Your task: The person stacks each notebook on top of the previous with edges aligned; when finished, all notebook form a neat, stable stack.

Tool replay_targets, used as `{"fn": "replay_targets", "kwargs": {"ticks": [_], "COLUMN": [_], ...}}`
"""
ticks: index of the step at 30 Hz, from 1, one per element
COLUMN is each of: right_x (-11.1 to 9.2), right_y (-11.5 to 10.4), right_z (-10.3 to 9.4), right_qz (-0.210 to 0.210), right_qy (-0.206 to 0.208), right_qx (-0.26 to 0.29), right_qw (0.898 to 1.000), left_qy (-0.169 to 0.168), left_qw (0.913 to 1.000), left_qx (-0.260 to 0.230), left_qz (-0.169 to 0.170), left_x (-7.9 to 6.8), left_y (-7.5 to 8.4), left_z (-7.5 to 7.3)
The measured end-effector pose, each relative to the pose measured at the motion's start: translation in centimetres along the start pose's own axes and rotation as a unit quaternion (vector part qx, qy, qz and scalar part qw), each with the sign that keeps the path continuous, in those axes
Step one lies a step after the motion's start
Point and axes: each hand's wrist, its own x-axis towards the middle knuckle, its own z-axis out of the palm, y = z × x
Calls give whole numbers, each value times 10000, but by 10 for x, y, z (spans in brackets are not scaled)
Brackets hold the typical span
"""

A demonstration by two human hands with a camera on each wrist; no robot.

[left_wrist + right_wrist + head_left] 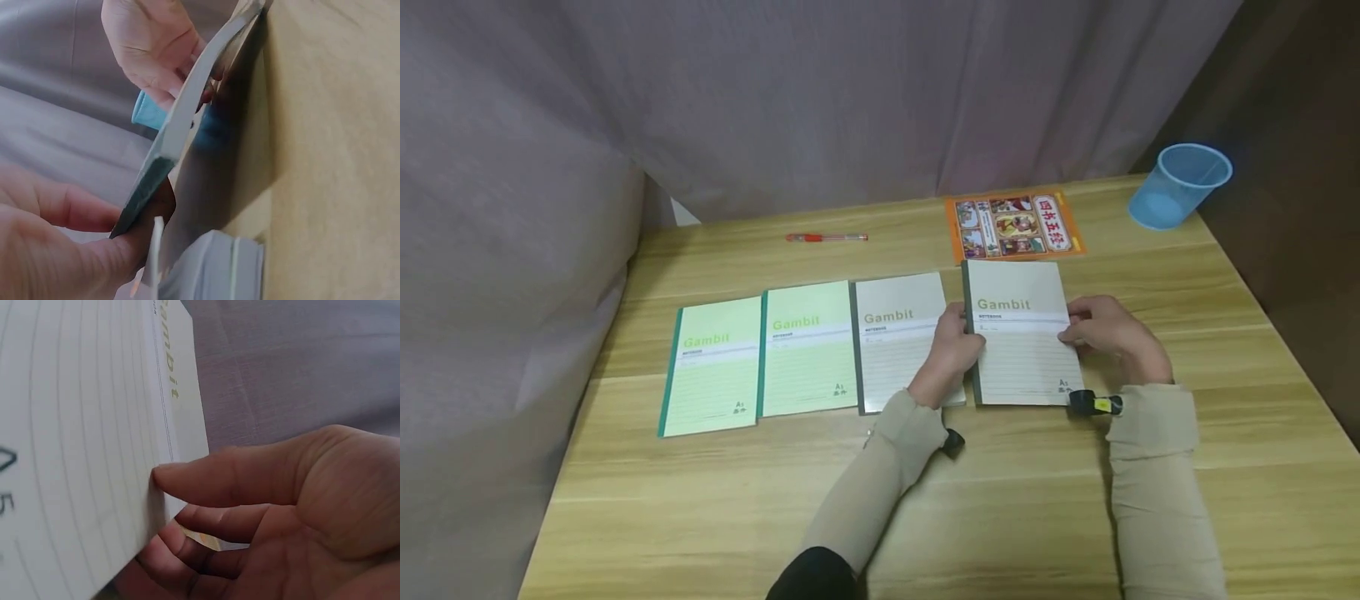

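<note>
Both hands hold a grey notebook marked "Gambit", with a dark spine on its left. At the spine, my left hand grips the edge; in the left wrist view its thumb and fingers pinch the dark spine, raised off the table with shadow below. On the opposite edge, my right hand pinches the cover, its thumb on the front and fingers curled behind. Left of it lie another grey notebook, partly under my left hand, and two green notebooks, in a row.
Behind the held notebook lies an orange picture booklet. A red pen rests left of it, near the back. At the table's back right corner stands a blue cup. Grey curtain hangs along the rear.
</note>
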Motion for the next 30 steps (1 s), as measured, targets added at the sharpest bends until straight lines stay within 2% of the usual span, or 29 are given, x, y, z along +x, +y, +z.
{"fn": "replay_targets", "kwargs": {"ticks": [7, 14, 19, 26, 30], "right_x": [-3, -8, -11, -12, -11], "right_y": [-1, -14, -20, -30, -36], "right_z": [-3, 1, 8, 19, 26], "right_qz": [-125, -260, -335, -520, -678], "right_qy": [24, 225, 338, 553, 651], "right_qx": [356, 416, 514, 998, 1371], "right_qw": [9993, 9985, 9975, 9921, 9861], "left_qy": [42, -111, -233, -210, -182], "left_qw": [10000, 9999, 9997, 9996, 9998], "left_qx": [-9, 84, 16, -99, -59], "left_qz": [52, 62, -48, -165, -88], "left_x": [0, -3, -7, -8, -9], "left_y": [3, 12, 16, 22, 26], "left_z": [-6, -18, -28, -46, -58]}}
